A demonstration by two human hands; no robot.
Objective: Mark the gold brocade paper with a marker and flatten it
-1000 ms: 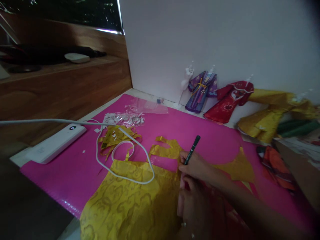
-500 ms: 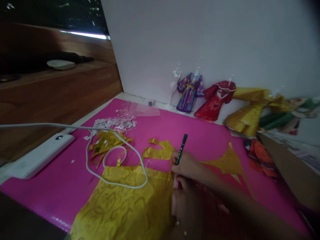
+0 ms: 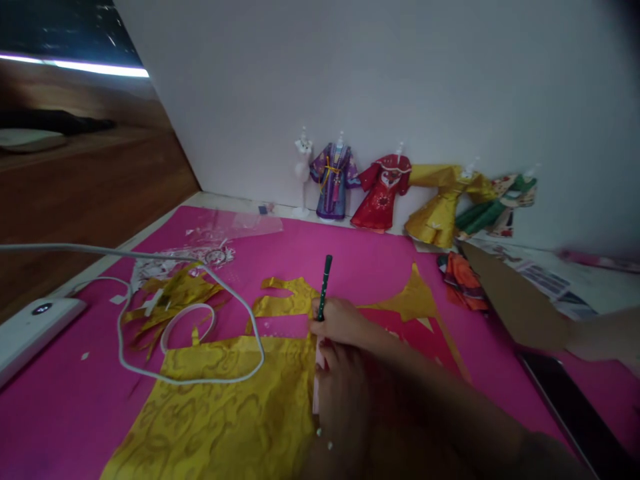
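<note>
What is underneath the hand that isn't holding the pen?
A pale pink strip peeks out beside the left hand, next to the yellow patterned cloth. How far the strip extends beneath, and whatever lies under the palm, is covered.

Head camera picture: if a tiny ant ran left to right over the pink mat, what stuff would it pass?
White box with a round dark spot → white ring → dark pen held in the right hand → orange cloth → flat dark slab.
</note>
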